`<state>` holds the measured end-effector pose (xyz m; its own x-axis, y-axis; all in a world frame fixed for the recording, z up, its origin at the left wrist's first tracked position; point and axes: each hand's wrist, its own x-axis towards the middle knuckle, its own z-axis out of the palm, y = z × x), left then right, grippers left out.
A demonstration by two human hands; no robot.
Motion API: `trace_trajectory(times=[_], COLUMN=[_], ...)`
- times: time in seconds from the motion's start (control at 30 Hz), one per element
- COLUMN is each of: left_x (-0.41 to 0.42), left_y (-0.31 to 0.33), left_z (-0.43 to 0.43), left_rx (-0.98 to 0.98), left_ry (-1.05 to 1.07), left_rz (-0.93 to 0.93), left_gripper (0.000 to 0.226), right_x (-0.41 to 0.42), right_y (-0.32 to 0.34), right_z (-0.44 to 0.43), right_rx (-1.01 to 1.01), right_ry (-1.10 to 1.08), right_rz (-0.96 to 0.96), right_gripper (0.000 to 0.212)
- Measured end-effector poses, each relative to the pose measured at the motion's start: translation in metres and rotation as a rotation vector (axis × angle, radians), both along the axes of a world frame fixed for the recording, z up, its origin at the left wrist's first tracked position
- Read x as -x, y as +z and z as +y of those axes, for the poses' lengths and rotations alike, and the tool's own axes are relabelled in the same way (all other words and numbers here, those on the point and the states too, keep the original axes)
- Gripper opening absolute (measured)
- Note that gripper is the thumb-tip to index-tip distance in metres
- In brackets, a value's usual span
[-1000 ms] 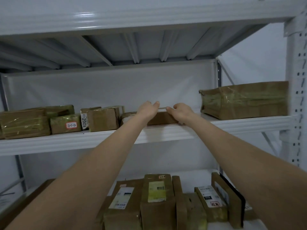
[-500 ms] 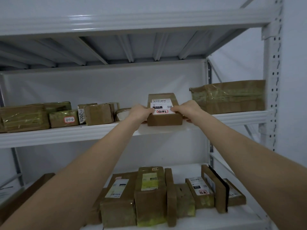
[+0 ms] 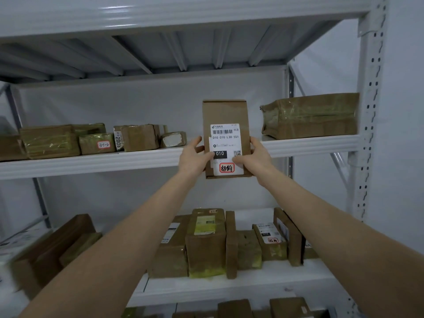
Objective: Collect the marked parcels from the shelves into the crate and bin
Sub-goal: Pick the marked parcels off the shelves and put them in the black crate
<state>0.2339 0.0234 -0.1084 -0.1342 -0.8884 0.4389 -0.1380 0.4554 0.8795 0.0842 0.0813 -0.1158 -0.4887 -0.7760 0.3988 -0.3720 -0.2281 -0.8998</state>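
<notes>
Nearest the camera, your two forearms ran up from the bottom corners and converged toward twelve o'clock. Your left hand (image 3: pixel 194 157) clasped the left edge of the small cardboard parcel (image 3: pixel 226 115) and your right hand (image 3: pixel 253 158) clasped the right edge — thumbs laid over the front face, across the lower part of the white shipping label (image 3: pixel 226 143), the remaining fingers curled behind where they could not be seen. Both hands were closed on the box; neither was free.

The parcel stood upright in your grip with its long axis running six to twelve, its label facing you. Most of its length rose above your fingers toward twelve o'clock, and only a short end hung below them toward six. A red-ringed handwritten mark (image 3: pixel 226 168) sat at the label's foot, between your thumbs, so I judged it one of the marked parcels. It was clear of the middle shelf (image 3: pixel 91 162), held just in front of that shelf's lip, and both hands were equally near to it.

Farther back, at three o'clock from the parcel, a large taped package (image 3: pixel 309 115) lay on the same shelf; at nine o'clock lay a row of smaller wrapped packets (image 3: pixel 96 143). Neither crate nor bin was in view — the carry would likely have called for turning away from the rack.
</notes>
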Motion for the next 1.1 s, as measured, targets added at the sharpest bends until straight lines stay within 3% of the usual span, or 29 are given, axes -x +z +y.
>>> trace_trajectory(times=[0.37, 0.47, 0.6, 0.93, 1.1], left_x=[-0.004, -0.009, -0.022, -0.062, -0.090], left_y=[-0.060, -0.096, -0.151, -0.243, -0.292], left_z=[0.022, 0.029, 0.034, 0.043, 0.055], left_rx=[-0.059, -0.102, -0.193, -0.544, -0.742], left_ry=[-0.028, -0.011, 0.002, -0.088, -0.042], left_rz=[0.024, 0.027, -0.003, -0.142, -0.120], left_gripper=[0.046, 0.049, 0.055, 0.057, 0.055], right_x=[0.013, 0.012, 0.004, -0.030, -0.055], right_y=[-0.053, -0.081, -0.126, -0.237, -0.284], right_z=[0.009, 0.018, 0.029, 0.029, 0.034], right_rx=[-0.057, -0.122, -0.243, -0.515, -0.646], right_ry=[-0.019, 0.015, 0.108, 0.188, 0.260], right_rz=[-0.140, -0.112, -0.037, -0.116, -0.142], right_gripper=[0.037, 0.042, 0.066, 0.053, 0.056])
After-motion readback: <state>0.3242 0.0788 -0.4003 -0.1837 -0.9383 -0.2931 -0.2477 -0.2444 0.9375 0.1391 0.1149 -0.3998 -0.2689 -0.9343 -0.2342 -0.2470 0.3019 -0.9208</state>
